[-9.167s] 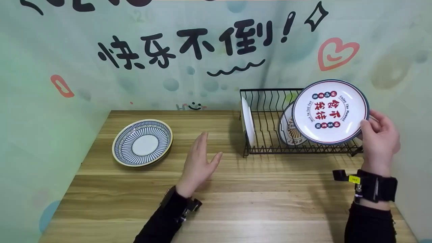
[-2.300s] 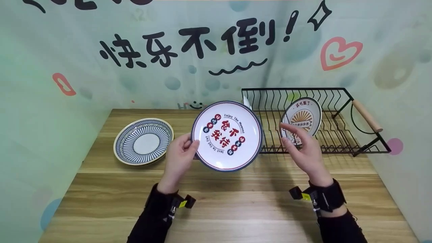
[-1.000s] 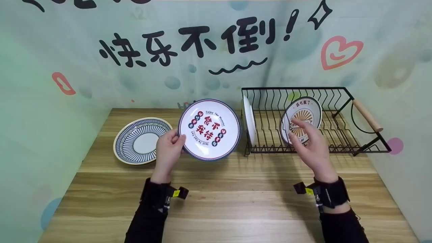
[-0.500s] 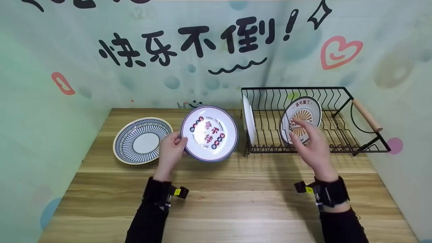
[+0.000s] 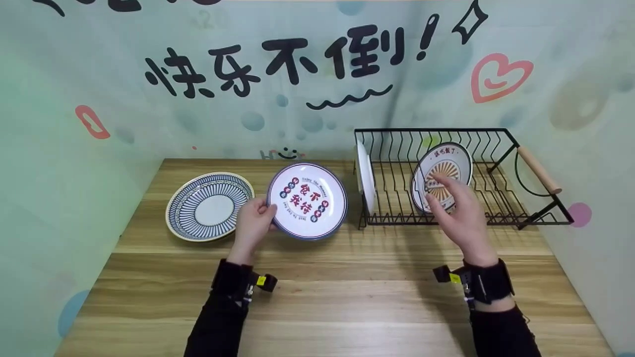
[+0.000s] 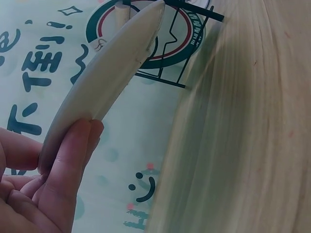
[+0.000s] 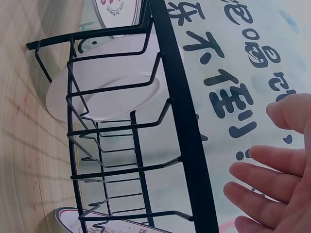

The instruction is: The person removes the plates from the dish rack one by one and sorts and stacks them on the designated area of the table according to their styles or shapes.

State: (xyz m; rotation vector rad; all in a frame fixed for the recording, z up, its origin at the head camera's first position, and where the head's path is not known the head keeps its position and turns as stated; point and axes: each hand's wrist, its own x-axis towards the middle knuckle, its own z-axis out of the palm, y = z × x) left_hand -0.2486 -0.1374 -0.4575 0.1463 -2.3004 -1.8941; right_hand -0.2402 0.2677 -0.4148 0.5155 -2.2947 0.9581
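My left hand (image 5: 254, 223) pinches the left rim of a white plate (image 5: 307, 201) with a blue edge and red lettering. The plate is tilted, its printed face towards the head camera. From the left wrist, the plate (image 6: 97, 92) appears nearly edge-on, thumb and fingers on opposite sides. My right hand (image 5: 461, 218) holds nothing; its fingers are spread in front of the black dish rack (image 5: 431, 221). Inside the rack stand a plate with an orange sunburst (image 5: 449, 161), partly hidden by that hand, and a white plate (image 5: 365, 178) at the left end.
A blue-and-white striped dish (image 5: 213, 210) lies on the wooden table (image 5: 337, 297) left of my left hand; what is under it cannot be made out. The rack has a wooden handle (image 5: 539, 170) on its right. A printed backdrop (image 5: 238, 119) rises behind the table.
The lettered plate has passed from my right hand above the rack to my left hand, moving left. Lately it has sunk slightly and tilted back. The right hand has barely moved in the last second.
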